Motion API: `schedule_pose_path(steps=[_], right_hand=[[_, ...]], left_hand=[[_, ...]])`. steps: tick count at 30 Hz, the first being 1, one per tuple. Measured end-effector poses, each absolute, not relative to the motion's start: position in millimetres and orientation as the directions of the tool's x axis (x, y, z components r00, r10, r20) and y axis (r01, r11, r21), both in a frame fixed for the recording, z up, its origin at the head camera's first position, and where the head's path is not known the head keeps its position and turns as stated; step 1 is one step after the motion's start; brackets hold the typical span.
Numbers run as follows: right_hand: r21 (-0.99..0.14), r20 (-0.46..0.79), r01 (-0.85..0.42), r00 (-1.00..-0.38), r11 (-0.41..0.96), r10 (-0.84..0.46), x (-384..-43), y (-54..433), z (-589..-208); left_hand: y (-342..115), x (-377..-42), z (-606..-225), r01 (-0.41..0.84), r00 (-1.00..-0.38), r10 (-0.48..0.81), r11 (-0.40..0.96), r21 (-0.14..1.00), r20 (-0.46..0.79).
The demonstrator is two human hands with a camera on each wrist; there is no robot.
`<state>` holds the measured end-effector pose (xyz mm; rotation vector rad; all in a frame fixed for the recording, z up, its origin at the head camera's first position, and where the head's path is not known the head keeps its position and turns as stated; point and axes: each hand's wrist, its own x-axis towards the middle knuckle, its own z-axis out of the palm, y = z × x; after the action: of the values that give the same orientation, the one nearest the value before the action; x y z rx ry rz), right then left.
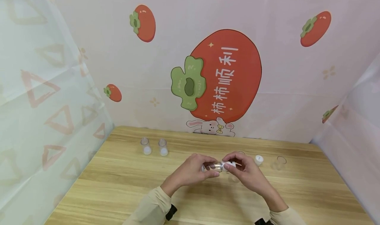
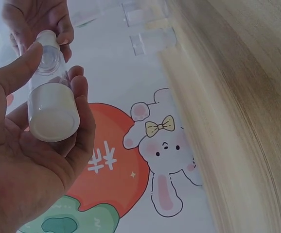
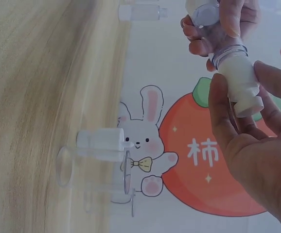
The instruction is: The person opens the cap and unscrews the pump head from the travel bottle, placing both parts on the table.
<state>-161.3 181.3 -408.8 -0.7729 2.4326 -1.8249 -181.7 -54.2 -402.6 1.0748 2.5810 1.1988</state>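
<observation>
A small clear bottle [image 1: 212,167] with a white bottom lies nearly level between the hands, above the table. Its body is gripped by my left hand [image 1: 192,172], thumb on the near side and fingers around the far side. In the left wrist view the white bottom [image 2: 54,112] faces the camera from inside the curled fingers. At the other end, my right hand [image 1: 250,173] pinches the white pump head [image 3: 238,80] between thumb and fingers. The pump head sits at the bottle's neck; how firmly it is seated cannot be told.
Two clear bottles [image 1: 145,145] with white bottoms stand at the back left of the wooden table [image 1: 118,185]. At the right are a white pump head [image 1: 259,160] and transparent cylinders, one showing as a clear sleeve [image 3: 65,167]. A printed cloth [image 1: 276,86] walls the back.
</observation>
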Motion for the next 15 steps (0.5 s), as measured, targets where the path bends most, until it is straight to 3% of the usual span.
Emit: schedule_pose_path(steps=[15], right_hand=[[-0.935, 0.240, -0.333, -0.845, 0.120, -0.478, -158.2, 187.9, -406.7]], left_hand=[[-56.3, -179.4, -395.3, 0.575, -0.755, 0.612, 0.443, 0.687, 0.237]])
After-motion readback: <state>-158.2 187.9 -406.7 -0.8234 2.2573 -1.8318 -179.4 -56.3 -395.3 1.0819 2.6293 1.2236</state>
